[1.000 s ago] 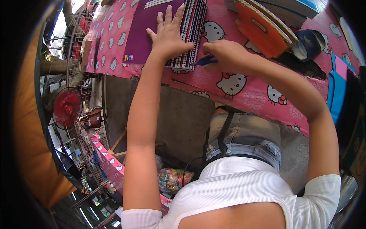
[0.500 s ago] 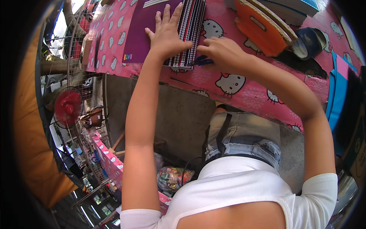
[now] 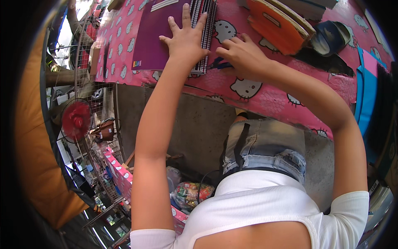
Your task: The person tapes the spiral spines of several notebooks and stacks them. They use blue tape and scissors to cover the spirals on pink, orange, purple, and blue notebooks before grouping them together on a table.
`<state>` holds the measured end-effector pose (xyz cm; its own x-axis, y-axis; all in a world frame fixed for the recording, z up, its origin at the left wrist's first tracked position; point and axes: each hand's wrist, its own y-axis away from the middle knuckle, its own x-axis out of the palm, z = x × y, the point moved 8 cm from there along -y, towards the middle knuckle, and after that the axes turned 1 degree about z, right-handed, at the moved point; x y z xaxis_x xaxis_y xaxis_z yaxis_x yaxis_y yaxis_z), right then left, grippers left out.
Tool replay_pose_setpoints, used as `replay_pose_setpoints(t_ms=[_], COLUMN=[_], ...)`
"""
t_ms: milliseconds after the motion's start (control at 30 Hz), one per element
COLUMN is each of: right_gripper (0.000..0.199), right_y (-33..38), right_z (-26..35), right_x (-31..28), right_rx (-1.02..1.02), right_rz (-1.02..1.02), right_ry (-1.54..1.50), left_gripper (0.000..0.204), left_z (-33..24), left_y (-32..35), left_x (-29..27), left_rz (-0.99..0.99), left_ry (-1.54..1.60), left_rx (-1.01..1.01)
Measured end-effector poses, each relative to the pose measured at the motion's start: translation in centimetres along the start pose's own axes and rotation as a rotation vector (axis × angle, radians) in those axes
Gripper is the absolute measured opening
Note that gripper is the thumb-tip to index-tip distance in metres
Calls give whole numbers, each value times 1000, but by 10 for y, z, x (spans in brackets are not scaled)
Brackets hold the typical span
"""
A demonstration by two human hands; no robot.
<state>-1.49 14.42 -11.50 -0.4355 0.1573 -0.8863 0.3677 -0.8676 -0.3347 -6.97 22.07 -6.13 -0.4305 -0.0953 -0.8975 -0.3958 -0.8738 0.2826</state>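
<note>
Left hand (image 3: 185,46): palm down on the purple notebook (image 3: 151,45), which lies flat near the front edge of the worktop (image 3: 275,98); grip fully spread, fingers fanned and pointing away from the body, pressing on the cover without closing around anything; several spiral bindings (image 3: 210,25) run side by side along the right edge of the notebook.

Right hand (image 3: 246,57): just right of the bindings, apart from the left hand; grip partly closed, fingers bent and knuckles raised; a blue-handled tool (image 3: 219,63) lies at the underside of the fingers, its kind unclear; whether the grip has hold of it cannot be told.

Containers: a clear plastic bag (image 3: 192,194) sits below the worktop, beside the white shirt (image 3: 253,199), filled with many-coloured packets visible through its wall; a brown bag (image 3: 104,131) hangs at the wire mesh to the left, its contents hidden; at the far right of the worktop, a dark-blue rounded item (image 3: 331,38) shows a pale inner surface; whether it holds anything cannot be told.

Adjacent items: an orange slotted panel (image 3: 282,39) with a thick pale edge leans beside the dark-blue rounded item; blue folders (image 3: 367,89) stand at the right edge; a red fan (image 3: 76,120) is at left.
</note>
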Motion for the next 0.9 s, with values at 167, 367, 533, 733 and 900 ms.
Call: replay_pose_setpoints(t_ms=[167, 367, 533, 733, 900], right_gripper=[40, 36, 42, 44, 34], right_y=[-8, -16, -12, -1, -14], right_z=[6, -28, -4, 3, -8], right_x=[7, 40, 16, 13, 26], right_rx=[-55, 589, 348, 12, 153], right_rz=[-50, 644, 459, 55, 226], right_ry=[-53, -789, -419, -2, -323], left_gripper=[102, 99, 100, 100, 98], left_z=[1, 0, -7, -4, -8], left_y=[-6, 1, 2, -2, 2], left_x=[7, 2, -2, 2, -3], left_rz=[-11, -55, -12, 15, 27], left_ry=[-77, -60, -90, -132, -96], left_rx=[-4, 24, 12, -13, -14])
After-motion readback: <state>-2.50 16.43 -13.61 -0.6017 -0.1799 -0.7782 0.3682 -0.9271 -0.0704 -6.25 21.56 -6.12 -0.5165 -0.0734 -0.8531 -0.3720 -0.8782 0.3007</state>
